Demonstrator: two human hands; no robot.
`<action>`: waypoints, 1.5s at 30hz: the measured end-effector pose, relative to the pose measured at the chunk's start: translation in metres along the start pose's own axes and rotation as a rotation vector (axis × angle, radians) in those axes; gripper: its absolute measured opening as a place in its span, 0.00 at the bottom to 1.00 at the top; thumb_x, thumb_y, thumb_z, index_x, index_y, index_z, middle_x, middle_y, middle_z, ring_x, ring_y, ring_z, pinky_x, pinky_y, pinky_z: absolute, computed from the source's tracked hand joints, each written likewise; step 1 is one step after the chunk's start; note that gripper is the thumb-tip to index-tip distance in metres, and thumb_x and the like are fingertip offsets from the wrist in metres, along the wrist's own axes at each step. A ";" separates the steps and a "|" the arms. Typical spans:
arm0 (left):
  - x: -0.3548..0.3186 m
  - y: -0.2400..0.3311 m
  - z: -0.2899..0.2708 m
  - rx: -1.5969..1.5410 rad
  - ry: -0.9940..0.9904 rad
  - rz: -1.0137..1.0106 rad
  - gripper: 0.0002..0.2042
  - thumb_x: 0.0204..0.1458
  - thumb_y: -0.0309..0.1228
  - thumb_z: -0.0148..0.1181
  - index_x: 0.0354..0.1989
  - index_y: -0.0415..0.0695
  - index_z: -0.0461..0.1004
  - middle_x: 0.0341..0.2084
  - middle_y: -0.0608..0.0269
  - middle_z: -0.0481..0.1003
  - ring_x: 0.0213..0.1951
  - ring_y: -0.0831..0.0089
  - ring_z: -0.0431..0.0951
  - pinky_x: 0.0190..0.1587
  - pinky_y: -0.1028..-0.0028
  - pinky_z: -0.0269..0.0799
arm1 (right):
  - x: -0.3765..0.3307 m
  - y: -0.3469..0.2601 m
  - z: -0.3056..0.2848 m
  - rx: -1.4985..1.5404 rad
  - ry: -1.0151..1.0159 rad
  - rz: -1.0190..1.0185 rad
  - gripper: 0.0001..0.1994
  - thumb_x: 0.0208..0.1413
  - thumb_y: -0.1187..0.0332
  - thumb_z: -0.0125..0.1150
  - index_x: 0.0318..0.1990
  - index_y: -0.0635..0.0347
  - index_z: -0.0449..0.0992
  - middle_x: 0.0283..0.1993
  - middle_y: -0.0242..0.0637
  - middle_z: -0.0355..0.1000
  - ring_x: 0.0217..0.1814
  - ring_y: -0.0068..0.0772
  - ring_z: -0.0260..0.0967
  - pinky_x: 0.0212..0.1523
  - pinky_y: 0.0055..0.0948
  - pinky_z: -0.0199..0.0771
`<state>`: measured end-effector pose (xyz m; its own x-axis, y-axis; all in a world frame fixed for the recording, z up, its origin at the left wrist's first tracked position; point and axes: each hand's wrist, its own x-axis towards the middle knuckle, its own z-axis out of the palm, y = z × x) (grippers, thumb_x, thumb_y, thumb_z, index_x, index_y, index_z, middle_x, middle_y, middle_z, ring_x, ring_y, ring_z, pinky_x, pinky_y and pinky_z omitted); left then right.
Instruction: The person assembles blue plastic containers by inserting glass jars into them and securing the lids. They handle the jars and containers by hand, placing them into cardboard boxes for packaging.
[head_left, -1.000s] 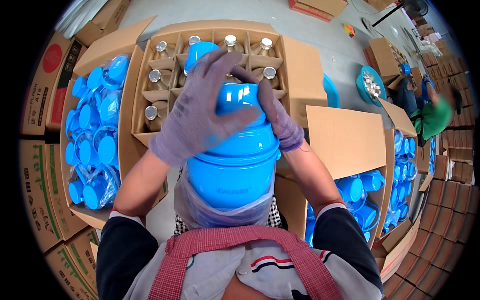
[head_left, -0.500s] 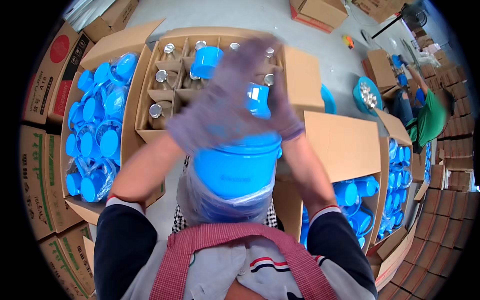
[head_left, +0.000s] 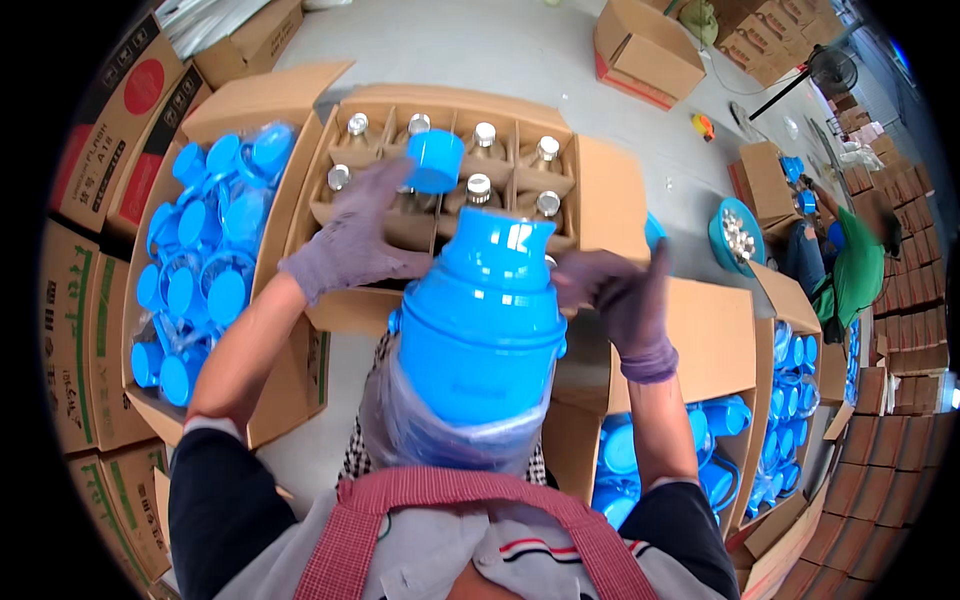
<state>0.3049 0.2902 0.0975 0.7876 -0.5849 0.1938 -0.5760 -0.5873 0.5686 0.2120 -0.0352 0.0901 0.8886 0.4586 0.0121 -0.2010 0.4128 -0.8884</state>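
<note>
A blue plastic vacuum flask (head_left: pixel 480 345) stands upright at my lap, its spout facing away, the lower part wrapped in a clear plastic bag (head_left: pixel 375 415). My left hand (head_left: pixel 355 235), in a grey-purple glove, is open left of the flask, thumb apart. Its fingertips reach the left side of a blue cup lid (head_left: pixel 436 162); whether they touch is unclear. That lid rests over silver-topped glass liners (head_left: pixel 479 190) in a divided carton (head_left: pixel 420 98). My gloved right hand (head_left: pixel 625 295) is open beside the flask's right shoulder, thumb raised and fingers slightly bent.
To the left, an open carton (head_left: pixel 262 235) holds bagged blue flask parts (head_left: pixel 200 225); more blue parts (head_left: pixel 722 417) fill cartons at right. A blue basin (head_left: pixel 718 240) holds small silvery pieces. Beyond it sits a person in green (head_left: pixel 860 255). A fan (head_left: pixel 832 70) stands farther back.
My hands have come off the top of the flask and spread apart, uncovering its spout. The left has moved toward the cup lid, the right out to the right.
</note>
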 end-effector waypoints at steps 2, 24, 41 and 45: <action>0.014 0.034 0.006 -0.216 0.210 -0.085 0.49 0.30 0.38 0.75 0.66 0.42 0.57 0.62 0.45 0.60 0.66 0.52 0.55 0.66 0.58 0.53 | 0.012 0.023 -0.026 0.206 0.193 -0.104 0.47 0.56 0.27 0.25 0.53 0.67 0.72 0.53 0.46 0.73 0.58 0.40 0.68 0.59 0.36 0.65; 0.023 0.061 0.023 -0.104 0.261 0.361 0.48 0.36 0.42 0.72 0.67 0.40 0.54 0.62 0.48 0.60 0.65 0.50 0.56 0.67 0.58 0.49 | 0.044 0.032 0.005 -0.360 0.404 0.021 0.38 0.66 0.39 0.25 0.60 0.67 0.66 0.46 0.40 0.74 0.46 0.29 0.70 0.50 0.29 0.69; -0.022 -0.026 0.043 -0.624 -0.094 0.062 0.47 0.43 0.43 0.68 0.69 0.38 0.48 0.66 0.42 0.51 0.69 0.51 0.51 0.69 0.60 0.48 | 0.005 0.003 0.088 -1.249 0.179 -0.121 0.29 0.61 0.67 0.47 0.68 0.66 0.52 0.58 0.56 0.66 0.59 0.48 0.67 0.58 0.37 0.65; 0.008 0.047 0.026 -0.755 0.020 -0.170 0.36 0.50 0.40 0.62 0.66 0.39 0.56 0.63 0.46 0.59 0.66 0.57 0.59 0.66 0.65 0.56 | 0.025 0.032 0.011 -0.851 0.093 -0.201 0.25 0.67 0.59 0.44 0.65 0.65 0.57 0.61 0.49 0.65 0.59 0.36 0.67 0.58 0.30 0.67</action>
<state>0.2789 0.2437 0.1050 0.8597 -0.5066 0.0648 -0.1466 -0.1232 0.9815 0.2228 -0.0020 0.0671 0.9117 0.3586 0.2006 0.3056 -0.2654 -0.9144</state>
